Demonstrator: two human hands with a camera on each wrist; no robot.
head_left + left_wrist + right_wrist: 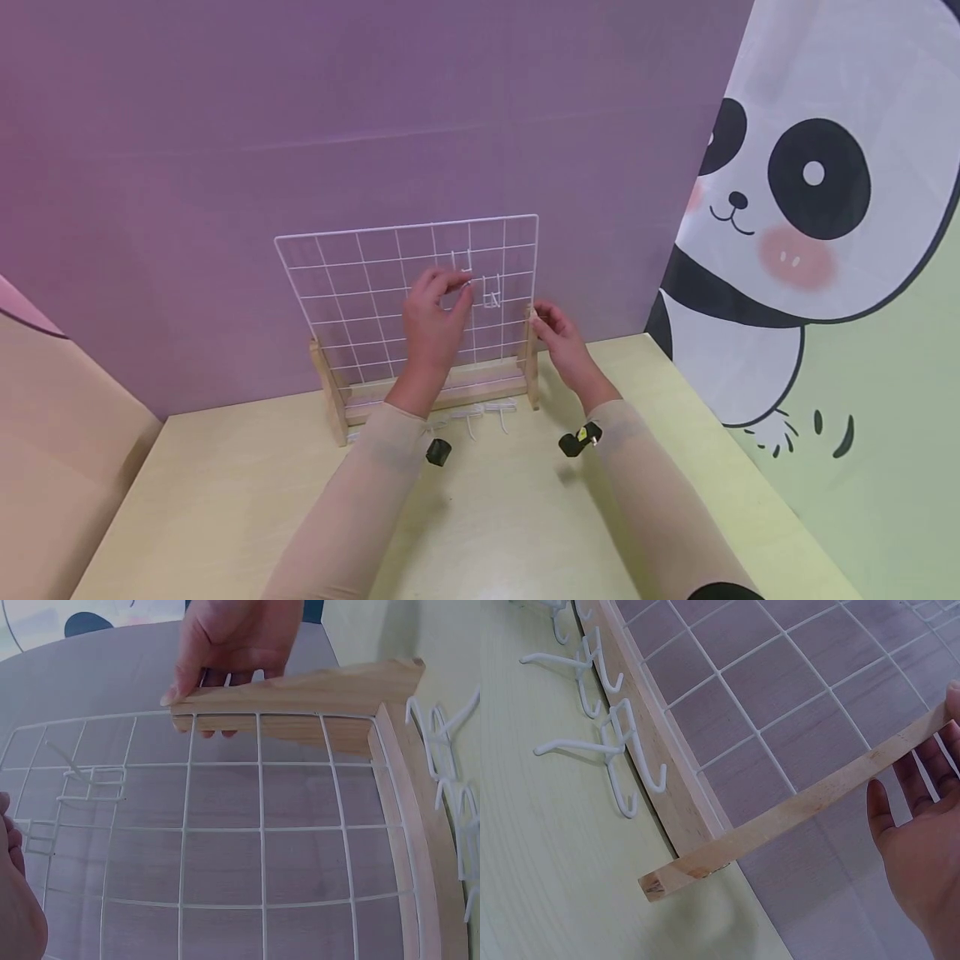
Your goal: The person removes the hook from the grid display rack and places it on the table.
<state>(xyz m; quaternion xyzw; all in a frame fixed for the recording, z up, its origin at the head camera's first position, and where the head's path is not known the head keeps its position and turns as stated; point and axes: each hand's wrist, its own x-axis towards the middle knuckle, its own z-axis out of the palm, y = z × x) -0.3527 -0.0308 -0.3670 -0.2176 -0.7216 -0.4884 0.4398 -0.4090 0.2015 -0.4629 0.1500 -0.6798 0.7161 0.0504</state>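
A white wire grid panel (375,292) stands in a wooden stand (333,392). My left hand (435,325) is at the panel's upper part, right of its middle, thumb and forefinger pinching a white wire hook (461,260) there. Part of that hook is hidden by the fingers. Just right of it, another white hook (491,298) hangs on the grid, seen also as a hook (91,784) in the left wrist view. With thumb and fingers on either side, my right hand (564,346) grips the top of the stand's right wooden upright (802,806).
Several loose white hooks (500,407) lie on the table (510,517) along the front of the stand; one hook (619,750) shows closely in the right wrist view. Behind the panel rises a purple backdrop (375,100). A panda picture (817,275) covers the right wall.
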